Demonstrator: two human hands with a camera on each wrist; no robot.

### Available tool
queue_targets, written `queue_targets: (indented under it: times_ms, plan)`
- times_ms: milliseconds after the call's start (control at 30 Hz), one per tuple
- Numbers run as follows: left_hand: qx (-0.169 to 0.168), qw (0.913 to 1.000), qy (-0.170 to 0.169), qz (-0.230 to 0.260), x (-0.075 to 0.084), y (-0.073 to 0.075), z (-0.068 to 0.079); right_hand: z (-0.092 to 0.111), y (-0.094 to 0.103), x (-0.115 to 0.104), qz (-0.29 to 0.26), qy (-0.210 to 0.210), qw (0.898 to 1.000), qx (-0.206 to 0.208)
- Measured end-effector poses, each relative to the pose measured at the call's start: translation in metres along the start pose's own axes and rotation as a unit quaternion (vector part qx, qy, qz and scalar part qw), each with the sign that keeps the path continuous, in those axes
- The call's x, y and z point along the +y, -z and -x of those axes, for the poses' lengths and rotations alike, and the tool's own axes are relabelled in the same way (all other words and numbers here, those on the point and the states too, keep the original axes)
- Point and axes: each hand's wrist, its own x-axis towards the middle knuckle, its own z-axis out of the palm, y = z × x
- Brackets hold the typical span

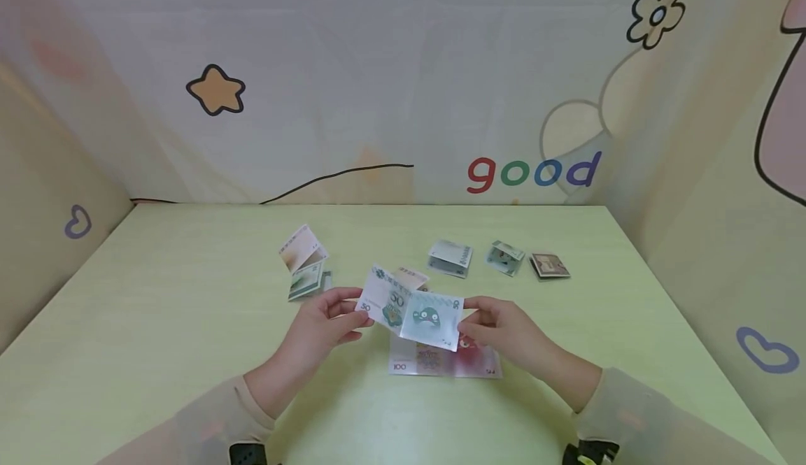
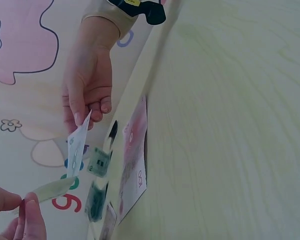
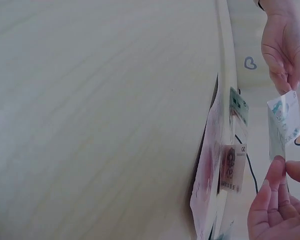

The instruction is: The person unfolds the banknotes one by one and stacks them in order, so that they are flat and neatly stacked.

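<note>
A pale teal play banknote marked 50, with a cartoon fish printed on it, is held above the table with a fold down its middle. My left hand pinches its left end between thumb and fingers. Its right end is pinched by my right hand. Below lies a pink 100 banknote, partly covered by the held one. Just behind, a brownish folded banknote shows only in part; the right wrist view shows a 20 on this folded note.
At the back left are a pinkish folded banknote and a green one. Toward the back right stand a grey-green folded note, a green one and a brown one. Printed cloth walls border the pale table.
</note>
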Motion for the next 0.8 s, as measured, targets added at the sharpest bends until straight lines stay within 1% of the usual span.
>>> queue_targets:
  times_ms: [100, 200, 267, 333, 467, 533, 700, 800]
  plan:
    - [-0.015, 0.9998, 0.008, -0.007, -0.002, 0.0, -0.001, 0.0, 0.001, 0.0, -0.004, 0.005, 1.0, -0.002]
    - [-0.027, 0.9994, 0.008, -0.017, -0.002, 0.001, -0.001, 0.001, 0.002, 0.0, -0.011, 0.005, 1.0, -0.006]
    - [-0.026, 0.9993, 0.01, -0.025, -0.003, 0.001, -0.002, 0.001, 0.003, -0.001, -0.014, 0.003, 1.0, -0.01]
    - [-0.02, 0.999, 0.013, -0.037, -0.002, 0.003, -0.004, 0.001, 0.003, -0.001, -0.012, -0.006, 1.0, -0.009]
    - [-0.007, 0.9982, 0.017, -0.057, -0.003, 0.005, -0.006, 0.002, 0.004, -0.001, -0.006, -0.008, 1.0, -0.01]
    - [-0.006, 0.9977, 0.013, -0.067, -0.004, 0.006, -0.008, 0.003, 0.005, 0.001, -0.006, -0.002, 1.0, -0.012]
    - [-0.005, 0.9959, -0.014, -0.089, -0.007, 0.009, -0.011, 0.004, 0.007, 0.001, -0.003, 0.014, 1.0, -0.015]
    - [-0.003, 0.9946, -0.025, -0.1, -0.007, 0.01, -0.012, 0.004, 0.009, 0.0, 0.004, 0.013, 1.0, -0.012]
